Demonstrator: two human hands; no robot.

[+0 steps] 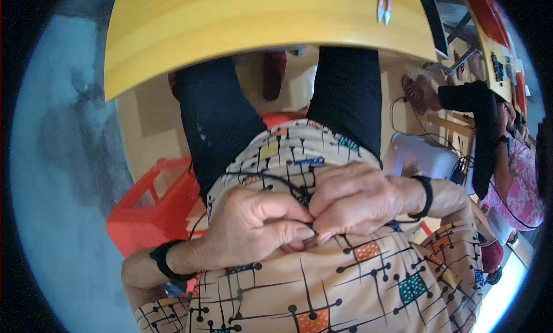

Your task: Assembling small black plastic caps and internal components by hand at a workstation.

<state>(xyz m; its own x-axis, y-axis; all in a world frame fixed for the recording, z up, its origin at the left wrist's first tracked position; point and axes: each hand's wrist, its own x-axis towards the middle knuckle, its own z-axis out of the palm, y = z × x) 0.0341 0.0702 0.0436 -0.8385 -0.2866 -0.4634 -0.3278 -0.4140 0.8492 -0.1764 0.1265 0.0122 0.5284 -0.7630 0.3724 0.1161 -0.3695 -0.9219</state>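
My left hand [262, 223] and my right hand [357, 200] meet close in front of my patterned beige shirt [271, 292], at waist height. Thumb and fingers of each are pinched together, and the fingertips nearly touch. Whatever sits between them is tiny and dark, mostly hidden by the fingers. A thin black cord [262, 174] runs across the shirt just behind the hands; whether it passes into my grip I cannot tell. Both wrists wear a black band, the left band [165, 261] and the right band [424, 196].
A yellow table [259, 22] stands ahead of my knees, with small pink-handled snips [384, 10] near its right side. Beside me at left is a red plastic stool [144, 212]. To the right are a pale plastic stool [423, 157], cables and a seated person in pink [518, 177].
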